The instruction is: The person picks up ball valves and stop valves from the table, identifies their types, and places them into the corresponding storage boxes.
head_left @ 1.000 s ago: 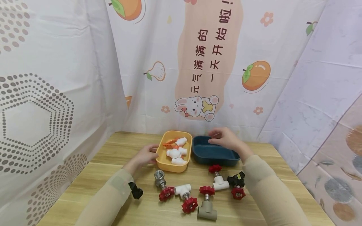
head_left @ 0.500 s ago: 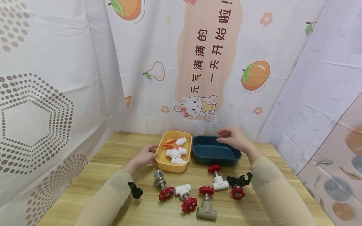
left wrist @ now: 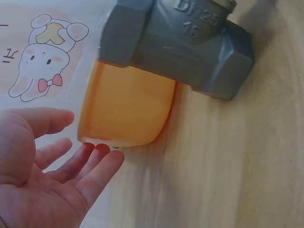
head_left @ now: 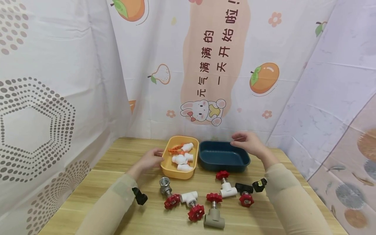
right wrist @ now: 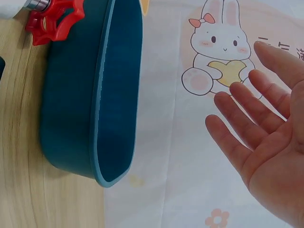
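Observation:
My left hand (head_left: 156,157) lies open beside the left wall of a yellow tray (head_left: 175,174), fingertips (left wrist: 102,154) right at its edge; contact is unclear. Inside the tray are white pipe fittings (head_left: 183,160) and an orange-handled piece (head_left: 175,149). My right hand (head_left: 239,141) hovers open, palm showing in the right wrist view (right wrist: 247,128), above the back right corner of an empty dark blue tray (head_left: 223,167) (right wrist: 90,118). Neither hand holds anything.
Several valves with red handwheels lie on the wooden table in front of the trays: a metal one (head_left: 167,191) (left wrist: 175,42), a white tee (head_left: 191,199), a grey one (head_left: 213,217), a white one (head_left: 226,186), a black one (head_left: 245,193). Printed curtains close in the back and sides.
My right hand has drifted to the right, from above the blue tray's back middle to its back right corner. The left hand has stayed by the yellow tray.

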A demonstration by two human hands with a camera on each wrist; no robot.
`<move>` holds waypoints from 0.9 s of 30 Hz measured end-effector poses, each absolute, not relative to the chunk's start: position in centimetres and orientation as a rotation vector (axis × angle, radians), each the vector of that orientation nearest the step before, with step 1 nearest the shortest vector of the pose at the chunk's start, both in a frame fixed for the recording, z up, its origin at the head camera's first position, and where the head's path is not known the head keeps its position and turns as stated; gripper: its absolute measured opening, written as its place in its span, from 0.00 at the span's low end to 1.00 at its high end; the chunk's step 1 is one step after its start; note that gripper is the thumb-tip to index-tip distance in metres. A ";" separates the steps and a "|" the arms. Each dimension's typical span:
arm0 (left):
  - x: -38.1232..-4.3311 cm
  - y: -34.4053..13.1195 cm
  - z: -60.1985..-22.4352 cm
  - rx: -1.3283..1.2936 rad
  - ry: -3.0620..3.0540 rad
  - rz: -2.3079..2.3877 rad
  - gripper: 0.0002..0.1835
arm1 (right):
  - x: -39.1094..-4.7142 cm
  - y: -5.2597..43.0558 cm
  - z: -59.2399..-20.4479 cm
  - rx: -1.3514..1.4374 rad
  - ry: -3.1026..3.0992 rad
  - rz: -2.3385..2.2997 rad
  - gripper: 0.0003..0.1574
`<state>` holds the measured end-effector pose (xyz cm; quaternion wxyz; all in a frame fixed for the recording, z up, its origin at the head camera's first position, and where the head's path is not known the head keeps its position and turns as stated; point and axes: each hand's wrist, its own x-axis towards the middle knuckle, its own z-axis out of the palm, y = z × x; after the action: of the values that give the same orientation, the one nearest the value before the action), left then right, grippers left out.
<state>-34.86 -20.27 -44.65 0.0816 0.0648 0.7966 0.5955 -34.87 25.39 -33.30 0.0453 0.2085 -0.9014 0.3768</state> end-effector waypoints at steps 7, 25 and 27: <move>-35.3 -20.4 -43.5 0.215 2.603 1.575 0.30 | -34.9 25.9 -33.6 0.585 -2.756 1.144 0.25; -34.5 -19.1 -40.5 0.319 2.902 1.594 0.27 | -34.9 27.5 -34.8 0.530 -2.711 1.217 0.28; -34.3 -18.9 -40.2 0.356 2.904 1.620 0.27 | -34.9 27.7 -35.2 0.517 -2.706 1.222 0.28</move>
<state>-34.33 -18.88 -40.15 -0.1011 0.1060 0.8640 0.4818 -34.88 27.72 -35.22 0.0638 0.1710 -0.8962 0.4045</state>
